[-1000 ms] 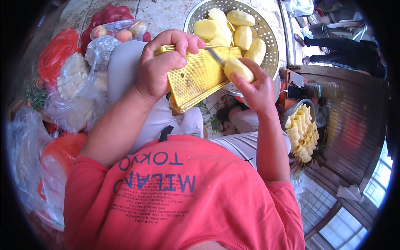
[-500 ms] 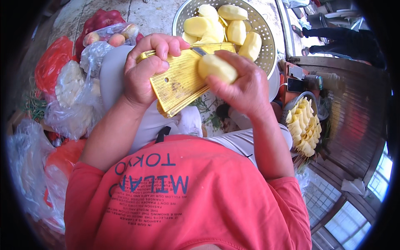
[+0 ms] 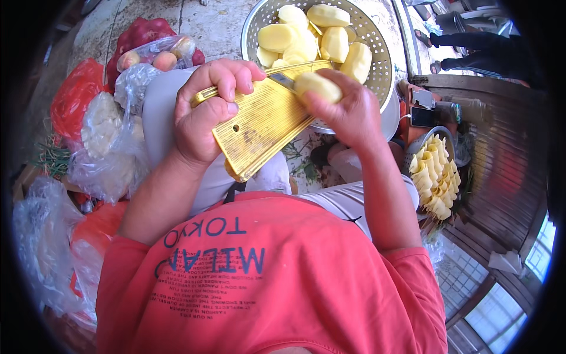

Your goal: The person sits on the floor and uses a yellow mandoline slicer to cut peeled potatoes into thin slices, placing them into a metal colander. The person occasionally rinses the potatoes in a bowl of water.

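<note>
I am gripping the yellow slicer (image 3: 265, 121) in my left hand (image 3: 207, 112) and pressing a peeled potato (image 3: 318, 86) with my right hand (image 3: 348, 112); fingertips beside the blade risk a cut.

The metal colander (image 3: 377, 71) (heaped with peeled potatoes (image 3: 330, 35)) blocks the way just beyond the yellow slicer board (image 3: 265, 124). Plastic bags (image 3: 106, 135) crowd the left side. A bowl of cut slices (image 3: 435, 177) stands to the right. Bare concrete floor (image 3: 206, 23) shows between bags and colander.
</note>
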Tool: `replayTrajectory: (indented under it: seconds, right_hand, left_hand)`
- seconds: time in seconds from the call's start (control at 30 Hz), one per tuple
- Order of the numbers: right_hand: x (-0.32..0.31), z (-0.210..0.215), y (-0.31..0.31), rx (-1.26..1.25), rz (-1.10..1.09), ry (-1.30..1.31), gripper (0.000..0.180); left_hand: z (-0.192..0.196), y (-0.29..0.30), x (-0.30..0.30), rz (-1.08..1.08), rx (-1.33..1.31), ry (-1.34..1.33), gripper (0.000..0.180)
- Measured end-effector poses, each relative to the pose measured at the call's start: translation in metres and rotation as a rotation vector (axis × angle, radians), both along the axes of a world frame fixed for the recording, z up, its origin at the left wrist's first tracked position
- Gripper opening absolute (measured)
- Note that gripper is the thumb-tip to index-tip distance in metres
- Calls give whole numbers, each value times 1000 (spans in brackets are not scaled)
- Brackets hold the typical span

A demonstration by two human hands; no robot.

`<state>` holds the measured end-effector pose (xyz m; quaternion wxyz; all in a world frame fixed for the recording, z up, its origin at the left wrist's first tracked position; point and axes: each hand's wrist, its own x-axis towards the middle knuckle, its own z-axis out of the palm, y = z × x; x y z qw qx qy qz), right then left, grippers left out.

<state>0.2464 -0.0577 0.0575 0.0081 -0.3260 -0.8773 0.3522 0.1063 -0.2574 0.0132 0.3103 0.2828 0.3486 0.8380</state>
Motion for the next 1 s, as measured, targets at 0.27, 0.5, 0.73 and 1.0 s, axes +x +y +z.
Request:
replayTrajectory:
  seconds: [0.27, 0.5, 0.73, 1.0]
  right_hand:
    - [5, 3, -12, 138, 194, 229, 65]
    - [6, -27, 45, 94, -136, -123, 65]
    - [3, 3, -14, 64, 143, 151, 65]
    - [1, -11, 14, -6, -43, -6, 64]
  left_hand:
    - [0, 2, 1, 13, 2, 5, 11]
    - [5, 8, 1, -17, 0, 11, 10]
    - [2, 3, 2, 17, -18, -3, 10]
    - [3, 7, 1, 12, 8, 7, 11]
